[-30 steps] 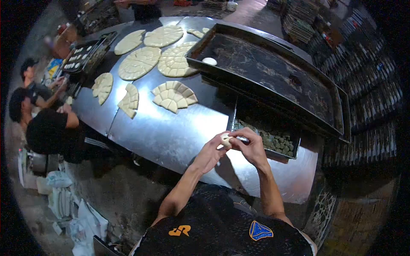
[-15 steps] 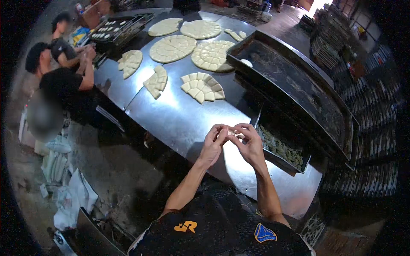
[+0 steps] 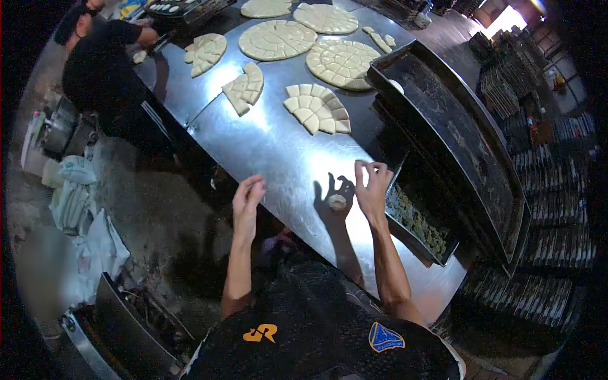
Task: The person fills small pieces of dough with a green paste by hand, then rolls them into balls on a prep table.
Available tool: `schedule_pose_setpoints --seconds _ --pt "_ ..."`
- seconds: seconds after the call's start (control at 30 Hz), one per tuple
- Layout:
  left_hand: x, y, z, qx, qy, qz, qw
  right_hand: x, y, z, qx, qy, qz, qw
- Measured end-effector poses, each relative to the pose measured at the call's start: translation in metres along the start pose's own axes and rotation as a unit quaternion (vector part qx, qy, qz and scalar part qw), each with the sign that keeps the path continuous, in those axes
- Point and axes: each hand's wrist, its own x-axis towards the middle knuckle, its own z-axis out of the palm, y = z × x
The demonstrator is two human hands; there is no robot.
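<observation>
Dough ball (image 3: 337,202) on the metal table (image 3: 285,158), between our hands, nearer the right hand (image 3: 373,183). Both hands bare, loosely open, fingers curled. Left hand (image 3: 247,201) at the near edge; we have room leftward, lump tray (image 3: 415,218) just right. Counted: one ball, four rounds (image 3: 277,40), three part-rounds (image 3: 318,109).

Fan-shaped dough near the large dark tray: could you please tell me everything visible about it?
The fan-shaped dough is pale cream and looks smooth. Cuts divide it into small blocks sitting close together. Its far edge is rounded; the nearer sides look stepped. It lies flat on the shiny metal table, left of the large dark tray. Only the table visibly touches it.
</observation>
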Motion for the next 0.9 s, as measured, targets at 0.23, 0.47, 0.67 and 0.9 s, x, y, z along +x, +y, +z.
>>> schedule_pose_setpoints --seconds 0.23,0.47,0.67,0.9 --pt "0.022 -0.002 -0.007 0.063 0.023 -0.059 0.996 -0.015 -0.009 0.108 -0.1 -0.079 0.057 0.99" --pt "0.195 -0.059 0.043 0.248 -0.031 0.024 0.968 -0.019 0.058 0.075 0.06 -0.317 0.027 0.946" --pt "0.293 -0.123 0.078 0.449 0.053 0.074 0.889 -0.009 0.033 -0.029 0.1 -0.262 0.08 0.957" --pt "0.279 -0.102 0.099 0.283 0.064 0.117 0.95 0.101 0.025 -0.16 0.115 0.121 0.025 0.986"
